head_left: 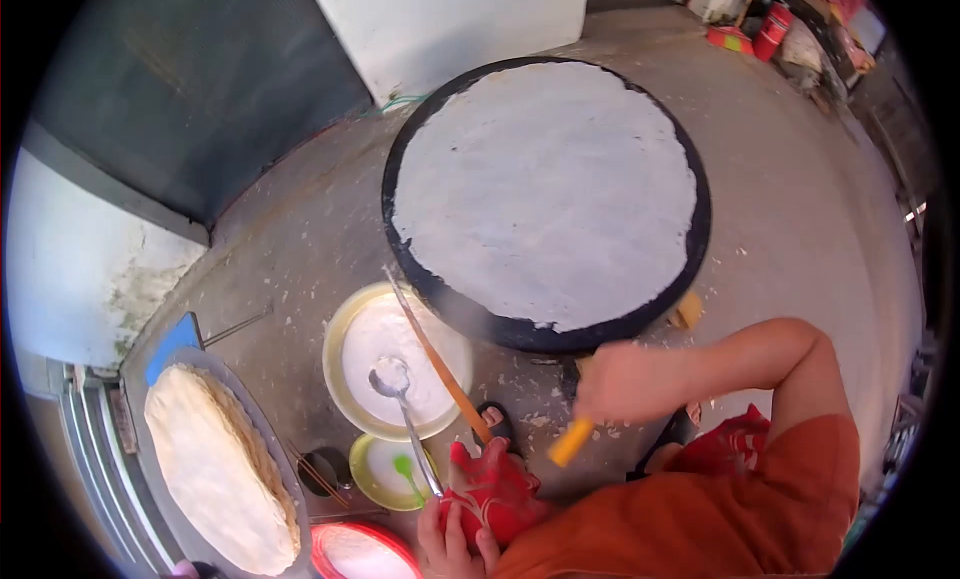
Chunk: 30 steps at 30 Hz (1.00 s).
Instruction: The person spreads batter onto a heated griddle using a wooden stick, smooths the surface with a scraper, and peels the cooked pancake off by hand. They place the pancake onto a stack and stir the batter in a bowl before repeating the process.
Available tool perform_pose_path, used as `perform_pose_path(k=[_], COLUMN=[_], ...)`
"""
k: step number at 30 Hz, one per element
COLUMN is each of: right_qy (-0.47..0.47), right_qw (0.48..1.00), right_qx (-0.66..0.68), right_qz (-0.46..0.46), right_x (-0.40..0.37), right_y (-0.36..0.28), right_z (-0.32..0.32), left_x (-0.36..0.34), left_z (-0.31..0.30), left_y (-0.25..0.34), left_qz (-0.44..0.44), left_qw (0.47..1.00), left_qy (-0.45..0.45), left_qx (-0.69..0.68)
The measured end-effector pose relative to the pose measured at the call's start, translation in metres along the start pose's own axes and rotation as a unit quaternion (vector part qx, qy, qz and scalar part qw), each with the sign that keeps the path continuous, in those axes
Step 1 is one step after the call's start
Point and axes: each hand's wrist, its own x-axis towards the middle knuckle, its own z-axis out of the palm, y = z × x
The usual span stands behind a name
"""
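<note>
My right hand (632, 382) is closed round a yellow handle (570, 442) near the front edge of a large round black griddle (700, 214). A wide sheet of pale batter (545, 189) covers most of the griddle. At the bottom centre my left hand (455, 539) has its fingers bent beside the red patterned cloth over my knee; what it grips, if anything, is unclear. A metal ladle (408, 414) rests in a cream bowl (335, 354) of white batter, its handle reaching toward my left hand. A long wooden stick (440, 364) lies across that bowl.
A stack of thin pale flatbreads (220, 469) lies on a tray at the left, near a blue dustpan-like tool (175, 347). A small yellow-green bowl (365, 477) and a red basin (320, 554) stand below the cream bowl. Walls rise behind.
</note>
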Motion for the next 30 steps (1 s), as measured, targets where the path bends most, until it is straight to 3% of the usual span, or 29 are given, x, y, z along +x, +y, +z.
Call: perform_pose_path(k=[2,4,5,6,8,9,11,16,18,19,21,24,29,30], right_qy=[0.034,0.3,0.478,0.543,0.593,0.597,0.54,0.515,0.566,0.53,0.572,0.465,0.406,0.429], right_qw=[0.938,0.831,0.746,0.628,0.525,0.519,0.454,0.464,0.483,0.491,0.549,0.673,0.74,0.773], right_qx=[0.129,0.195,0.181,0.237,0.146,0.146,0.102,0.14,0.142,0.144,0.196,0.264,0.246,0.157], right_qz=[0.32,0.426,0.427,0.505,0.593,0.593,0.701,0.707,0.652,0.676,0.578,0.511,0.477,0.439], right_x=[-0.032,-0.083,-0.105,-0.123,-0.179,-0.192,-0.209,-0.164,-0.127,-0.107,-0.068,-0.039,-0.05,-0.057], right_y=[0.012,0.043,0.069,0.078,0.128,0.132,0.13,0.082,0.047,0.029,-0.011,-0.062,-0.071,-0.067], right_z=[0.0,0.026,0.046,0.038,0.062,0.06,0.057,0.072,0.097,0.107,0.126,0.117,0.082,0.081], left_x=[-0.008,-0.006,-0.004,-0.005,-0.013,-0.018,-0.02,-0.023,-0.02,-0.016,-0.006,0.021,0.091,0.104], left_z=[0.004,0.003,0.003,0.004,0.011,0.013,0.014,0.019,0.017,0.017,0.018,0.024,0.051,0.061], left_y=[0.0,0.004,0.006,0.004,0.005,0.005,0.007,0.009,0.016,0.02,0.026,0.029,0.018,0.012], left_qz=[0.0,0.016,0.016,0.046,0.027,0.0,0.009,0.022,0.032,0.031,0.028,0.092,0.148,0.156], left_qw=[0.999,0.998,0.996,0.994,0.993,0.991,0.992,0.989,0.99,0.988,0.986,0.985,0.982,0.982], left_qy=[0.025,0.032,0.045,0.057,0.053,0.047,0.057,0.063,0.067,0.063,0.061,0.053,0.054,0.054], left_qx=[-0.027,-0.053,-0.073,-0.078,-0.1,-0.122,-0.111,-0.13,-0.12,-0.137,-0.155,-0.134,-0.109,-0.096])
